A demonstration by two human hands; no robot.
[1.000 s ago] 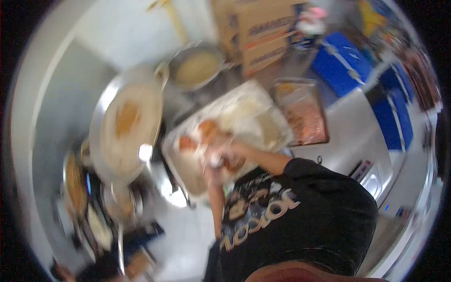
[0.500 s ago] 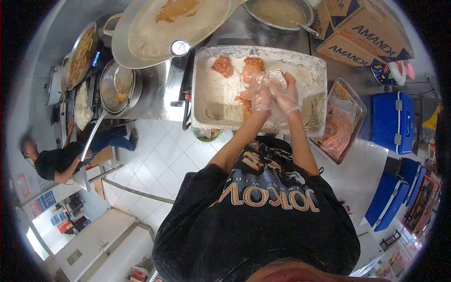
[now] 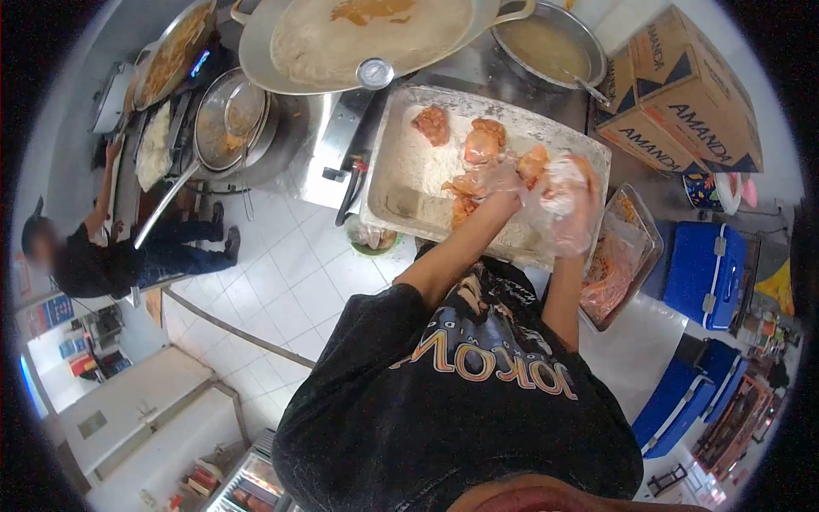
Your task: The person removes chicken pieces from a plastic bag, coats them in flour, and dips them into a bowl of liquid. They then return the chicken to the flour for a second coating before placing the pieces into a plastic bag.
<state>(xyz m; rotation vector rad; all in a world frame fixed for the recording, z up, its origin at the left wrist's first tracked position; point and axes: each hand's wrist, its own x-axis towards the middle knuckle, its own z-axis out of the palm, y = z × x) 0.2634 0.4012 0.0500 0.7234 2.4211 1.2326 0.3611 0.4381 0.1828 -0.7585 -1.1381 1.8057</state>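
Note:
My left hand (image 3: 503, 181), in a clear plastic glove, is low in the pale rectangular tub (image 3: 397, 141), among raw chicken pieces (image 3: 467, 182). Its fingers are blurred, so whether they grip one cannot be told. My right hand (image 3: 573, 218), gloved as well, is closed round a flour-coated chicken piece (image 3: 563, 183) at the tub's right side. Between the hands lies an orange-red chicken piece (image 3: 533, 162). Two more, a chicken piece (image 3: 485, 141) and a darker chicken piece (image 3: 430, 125), rest on the white flour (image 3: 431, 162).
A wide pan with cloudy liquid (image 3: 375, 43) and a dial thermometer (image 3: 374, 73) stands behind the tub. A metal bowl (image 3: 546, 43) and cardboard boxes (image 3: 674, 102) are at the back right. A tray of marinated meat (image 3: 618, 264) sits right. Another person (image 3: 94, 256) stands left.
My hands have moved apart, the right one shifting right with the floured chicken piece. An orange-red piece now shows between them. The view has shifted, and the other person's arm reaches farther out.

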